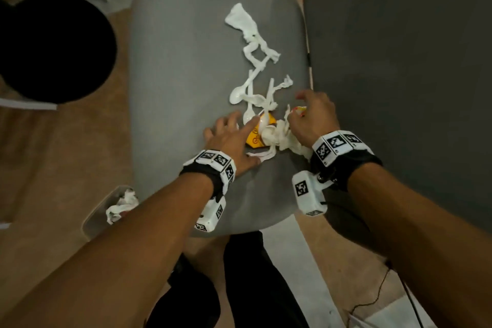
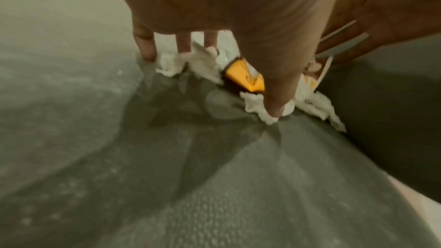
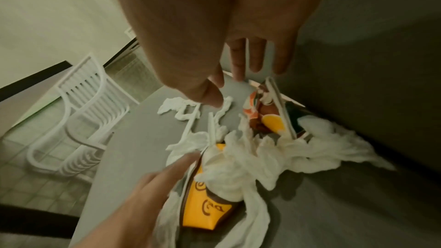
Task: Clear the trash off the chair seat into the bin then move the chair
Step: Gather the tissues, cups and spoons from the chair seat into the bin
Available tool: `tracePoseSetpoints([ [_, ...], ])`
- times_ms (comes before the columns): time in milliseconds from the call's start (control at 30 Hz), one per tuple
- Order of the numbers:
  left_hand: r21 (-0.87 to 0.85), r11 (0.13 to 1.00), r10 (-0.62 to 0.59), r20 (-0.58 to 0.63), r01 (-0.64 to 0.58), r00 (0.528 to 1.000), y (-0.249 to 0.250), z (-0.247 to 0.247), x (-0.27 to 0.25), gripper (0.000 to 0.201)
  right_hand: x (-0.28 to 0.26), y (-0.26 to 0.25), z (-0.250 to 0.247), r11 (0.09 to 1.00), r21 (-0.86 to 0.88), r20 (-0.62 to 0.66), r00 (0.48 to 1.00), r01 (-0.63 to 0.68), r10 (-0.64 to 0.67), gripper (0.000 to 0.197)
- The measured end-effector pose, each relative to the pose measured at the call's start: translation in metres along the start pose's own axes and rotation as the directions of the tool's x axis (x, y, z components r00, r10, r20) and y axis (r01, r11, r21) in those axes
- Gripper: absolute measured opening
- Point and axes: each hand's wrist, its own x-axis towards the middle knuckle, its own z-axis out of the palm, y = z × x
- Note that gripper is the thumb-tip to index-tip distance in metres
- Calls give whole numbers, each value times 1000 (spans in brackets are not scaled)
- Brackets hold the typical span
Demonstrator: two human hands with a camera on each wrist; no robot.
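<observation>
The grey chair seat (image 1: 181, 61) carries a trail of trash: twisted white tissue (image 1: 241, 18) at the far end, white plastic spoons (image 1: 237, 96) in the middle, and a yellow carton (image 1: 254, 138) wrapped in crumpled tissue (image 1: 285, 138) near me. My left hand (image 1: 234, 130) lies spread over the pile's left side, with straight fingers (image 2: 145, 44) pressing tissue and seat and the thumb on a tissue scrap. My right hand (image 1: 303, 109) hovers over the pile's right side by an orange wrapper (image 3: 253, 112), fingers (image 3: 238, 63) extended and holding nothing.
A round black bin (image 1: 53, 45) stands on the floor left of the seat. The dark chair back (image 1: 399, 61) rises on the right. A clear container (image 1: 91, 218) with tissue lies on the floor at lower left. A white plastic chair (image 3: 83, 110) stands beyond.
</observation>
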Motion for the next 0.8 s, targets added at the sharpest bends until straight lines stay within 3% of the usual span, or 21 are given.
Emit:
tracePoseSetpoints([
  [133,97,994,66,-89,-57,994,16,11,7,108,4,19,6,999,-31,147,988,-40,45,57],
  [267,47,987,155,-39,-153,987,23,10,15,76,5,28,21,997,-2,246,967,-73,71,67],
  [433,-82,992,88,-109,-97,990,6,4,15,64,8,24,31,994,-30,227,968,-103,107,66],
  [533,-137,984,94,-157,-116,983,-13,-3,4,55,7,17,36,994,-34,196,975,-103,107,55],
  [700,-205,960,136,-254,-191,957,-45,-13,-15,41,3,2,39,992,69,101,990,-103,96,48],
  [800,-273,948,81,-288,-163,954,-62,-13,-31,38,0,-18,34,983,164,31,997,-79,75,51],
])
